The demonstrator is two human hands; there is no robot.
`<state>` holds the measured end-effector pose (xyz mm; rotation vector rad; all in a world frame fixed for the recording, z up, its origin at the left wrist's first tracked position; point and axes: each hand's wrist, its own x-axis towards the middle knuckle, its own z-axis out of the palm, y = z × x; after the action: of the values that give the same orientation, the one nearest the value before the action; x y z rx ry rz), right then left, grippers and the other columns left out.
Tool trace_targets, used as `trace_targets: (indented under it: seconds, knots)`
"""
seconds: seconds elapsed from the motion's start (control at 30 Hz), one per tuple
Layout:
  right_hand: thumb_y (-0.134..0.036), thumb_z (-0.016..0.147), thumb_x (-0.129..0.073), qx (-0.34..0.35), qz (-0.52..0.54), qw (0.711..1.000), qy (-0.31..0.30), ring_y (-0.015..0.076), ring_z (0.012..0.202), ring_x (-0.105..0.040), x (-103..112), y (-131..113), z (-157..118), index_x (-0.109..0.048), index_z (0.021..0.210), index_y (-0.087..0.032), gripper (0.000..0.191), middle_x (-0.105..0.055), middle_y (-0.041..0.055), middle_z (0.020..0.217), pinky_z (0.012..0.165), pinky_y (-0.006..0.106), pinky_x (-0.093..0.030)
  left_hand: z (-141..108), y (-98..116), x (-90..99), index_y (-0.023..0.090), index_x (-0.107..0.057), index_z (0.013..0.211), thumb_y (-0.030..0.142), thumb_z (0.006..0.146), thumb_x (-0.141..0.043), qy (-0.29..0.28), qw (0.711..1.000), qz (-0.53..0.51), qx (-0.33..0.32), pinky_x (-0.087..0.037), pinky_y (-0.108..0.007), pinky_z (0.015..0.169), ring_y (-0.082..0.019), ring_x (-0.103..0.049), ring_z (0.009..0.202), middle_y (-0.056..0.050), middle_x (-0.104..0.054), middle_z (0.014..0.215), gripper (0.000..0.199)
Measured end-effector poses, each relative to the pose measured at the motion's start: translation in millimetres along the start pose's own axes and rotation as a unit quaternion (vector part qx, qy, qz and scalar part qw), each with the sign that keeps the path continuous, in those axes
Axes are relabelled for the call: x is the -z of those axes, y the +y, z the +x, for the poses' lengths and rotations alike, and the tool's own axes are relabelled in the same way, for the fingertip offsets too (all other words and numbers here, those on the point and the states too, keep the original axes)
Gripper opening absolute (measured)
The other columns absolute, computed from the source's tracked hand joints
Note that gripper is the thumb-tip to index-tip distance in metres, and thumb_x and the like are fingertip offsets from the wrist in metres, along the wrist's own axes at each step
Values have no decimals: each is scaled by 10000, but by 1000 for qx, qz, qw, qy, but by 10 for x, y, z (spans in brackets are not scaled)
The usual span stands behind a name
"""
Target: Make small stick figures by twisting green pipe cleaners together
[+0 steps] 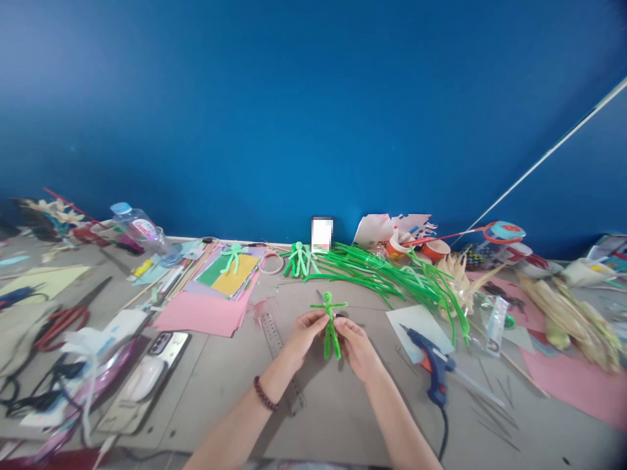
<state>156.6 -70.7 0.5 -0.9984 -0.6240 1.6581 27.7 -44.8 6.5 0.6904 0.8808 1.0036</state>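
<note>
A bright green pipe cleaner figure [328, 307], with a round head, arms stretched sideways and two legs hanging down, is held upright above the middle of the table. My left hand [309, 331] pinches its body from the left, fingers closed. From the right, my right hand [354, 339] grips the same body between thumb and fingers. Below my left forearm a clear ruler [274, 339] lies partly covered. More green pipe cleaner figures [300, 260] stand against the wall, and another pale green figure [234, 258] lies on coloured sheets.
Green pipe cleaners [372, 271] spread along the back. To the right, a blue glue gun [431, 365] lies by a white sheet [414, 326]. Pink paper [206, 313], a phone [147, 382], red-handled scissors [63, 320] and a plastic bottle [142, 228] are on the left.
</note>
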Motion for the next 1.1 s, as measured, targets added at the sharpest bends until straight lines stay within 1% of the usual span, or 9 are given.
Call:
trace_targets:
  seconds: [0.1,0.23,0.33,0.4,0.53,0.63,0.83,0.93,1.1]
  knots:
    - [-444,653,-745,9,2,1000,10,134,542,-575,4,8,6,-638,698,-179,289,-621,0,603,527,240,-449,3,19,2,129,-713,796,339,572,-814,3,1000,-5,-4,-433,-225,559,-127,-606,576,-38,-701,687,323]
    - [-449,679,-722,19,-1,999,26,166,607,-630,-6,-4,0,-642,738,-177,290,-658,21,666,579,263,-483,19,37,11,134,-704,773,300,547,-831,12,999,-50,4,-443,-226,547,-131,-619,579,-34,-704,682,308]
    - [-406,659,-753,56,-22,998,35,167,631,-648,-22,-9,-4,-650,816,-183,292,-681,24,740,637,281,-503,28,41,16,125,-705,777,284,543,-835,10,998,-68,4,-470,-241,575,-134,-624,591,-42,-707,699,312]
    - [-380,625,-781,85,-45,994,47,162,635,-648,-30,0,-2,-654,827,-188,306,-685,25,778,645,284,-512,33,34,22,124,-708,781,281,547,-834,6,998,-68,0,-479,-244,589,-134,-625,600,-45,-708,709,308]
    - [-382,610,-784,127,-111,984,63,176,645,-645,-35,31,7,-669,801,-184,299,-682,38,741,596,278,-518,51,5,50,127,-712,767,285,545,-836,16,998,-61,-9,-474,-229,578,-126,-621,602,-44,-707,717,299]
    - [-387,621,-773,152,-146,974,79,177,652,-647,-31,47,10,-670,786,-187,279,-688,45,730,608,278,-525,72,-19,74,124,-715,777,294,541,-838,22,998,-51,-8,-476,-229,583,-127,-620,613,-49,-709,742,316]
    - [-434,638,-740,181,-197,959,95,178,643,-647,-16,57,12,-676,779,-163,313,-687,51,708,605,274,-534,77,-29,78,123,-715,759,297,530,-842,29,998,-48,-7,-476,-226,591,-119,-614,603,-39,-707,721,315]
    - [-432,651,-726,189,-212,954,99,171,633,-649,-14,61,11,-678,773,-167,296,-689,43,699,602,262,-532,65,-18,63,123,-711,754,299,510,-850,36,998,-48,-5,-477,-235,601,-128,-620,609,-40,-708,721,332]
    - [-421,680,-697,199,-230,948,97,190,636,-657,-17,49,3,-667,758,-171,264,-682,45,681,611,282,-536,62,-7,50,125,-700,718,315,500,-850,33,999,-32,-10,-474,-251,607,-130,-608,582,-33,-697,681,326]
